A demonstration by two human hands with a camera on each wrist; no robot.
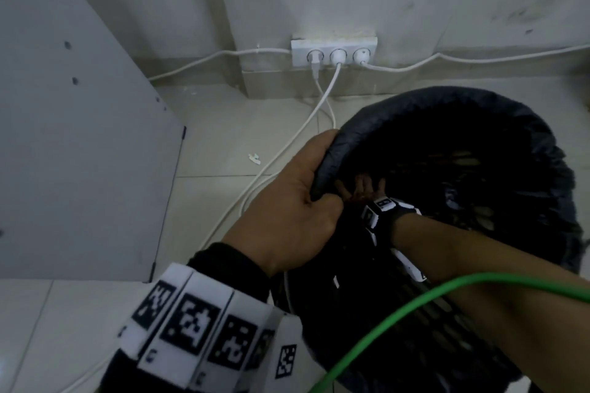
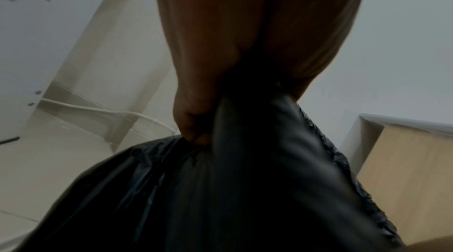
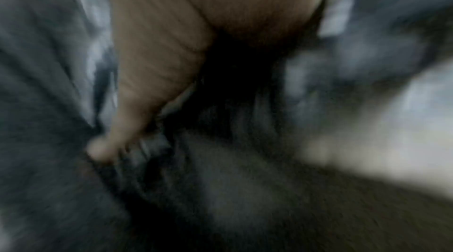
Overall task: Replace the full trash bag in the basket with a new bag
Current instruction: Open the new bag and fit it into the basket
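A black mesh basket (image 1: 415,316) stands on the tiled floor at the right, lined with a black trash bag (image 1: 415,102) folded over its rim. My left hand (image 1: 303,191) grips the bag-covered rim on the basket's left side, thumb outside and fingers curled over the edge. In the left wrist view the left hand (image 2: 196,120) pinches the bag (image 2: 245,198). My right hand (image 1: 362,190) reaches inside the basket just beside the left hand, its fingers spread against the bag's inner side. The right wrist view is blurred and shows the thumb (image 3: 147,81) against bag plastic (image 3: 49,81).
A wall socket strip (image 1: 333,53) sits behind the basket, and white cables (image 1: 287,153) run from it across the floor. At the left stands a grey cabinet panel (image 1: 79,137). A green cable (image 1: 415,300) crosses my right forearm. A cardboard box (image 2: 404,169) stands beyond the basket.
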